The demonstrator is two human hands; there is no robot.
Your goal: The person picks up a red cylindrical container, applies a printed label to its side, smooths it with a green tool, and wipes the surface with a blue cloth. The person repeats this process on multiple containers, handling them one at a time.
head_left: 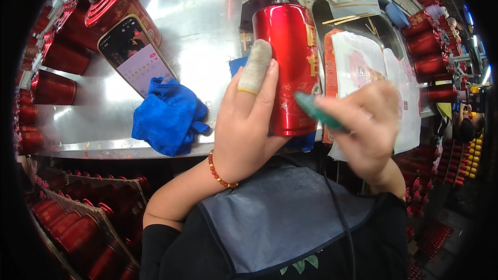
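Observation:
A glossy red bottle (pixel 282 36) with gold decoration and a bare metallic neck lies in front of me, its neck pointing away. My left hand (pixel 246 119) grips its left side, the thumb tucked under the base end; one finger wears a beige knit finger sleeve (pixel 256 67). My right hand (pixel 371 124), smeared by motion, is closed around a green flat piece with a narrow tip (pixel 317 110). That tip is at the bottle's lower right side, by the printed pattern; whether it touches cannot be told. The bottle's underside is hidden.
Left on the metal table (pixel 192 26) lie a crumpled blue cloth (pixel 170 116) and a phone (pixel 136 54) leaning against a large red bottle (pixel 116 8). Printed transfer sheets (pixel 360 57) are stacked to the right, below thin sticks. A blue bowl (pixel 397 15) stands farther back. Racked red bottles flank both sides.

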